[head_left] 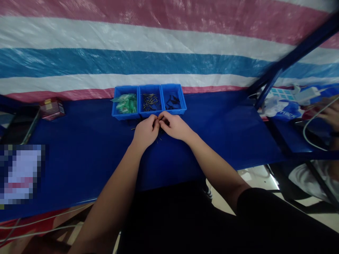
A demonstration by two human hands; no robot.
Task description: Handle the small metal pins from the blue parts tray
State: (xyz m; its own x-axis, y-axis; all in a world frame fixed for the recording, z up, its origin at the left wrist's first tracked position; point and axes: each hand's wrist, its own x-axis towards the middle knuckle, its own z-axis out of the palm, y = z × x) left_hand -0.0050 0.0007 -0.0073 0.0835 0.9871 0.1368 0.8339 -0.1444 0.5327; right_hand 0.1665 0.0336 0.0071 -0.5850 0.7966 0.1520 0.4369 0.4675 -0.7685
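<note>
A striped tarpaulin (164,46) in red, white and blue hangs as a backdrop along the far side, closing off the workspace. In front of it a blue table (79,148) spreads wide, its bare cloth giving the person a flat place to work close to the body.

At the far middle of the table three blue bins sit side by side, touching, within easy reach of both arms. The left bin (125,102) holds green parts, the middle bin (150,101) holds thin metal pins, and the right bin (173,100) holds small black pieces. Keeping each kind apart seems meant to let a hand pick one sort without searching.

To the far left a small red box (52,108) stands well apart from the bins. At the right edge, beyond a dark blue frame post (267,88), another person's hand (331,114) rests near a white cable (312,121).

Just on the near side of the bins, the left hand (145,132) and the right hand (174,126) meet, fingertips pinched together and touching. Both are closed narrow around something tiny between them; what it is cannot be made out. A few loose pins (159,140) lie on the cloth beside the hands, near the knuckles.
</note>
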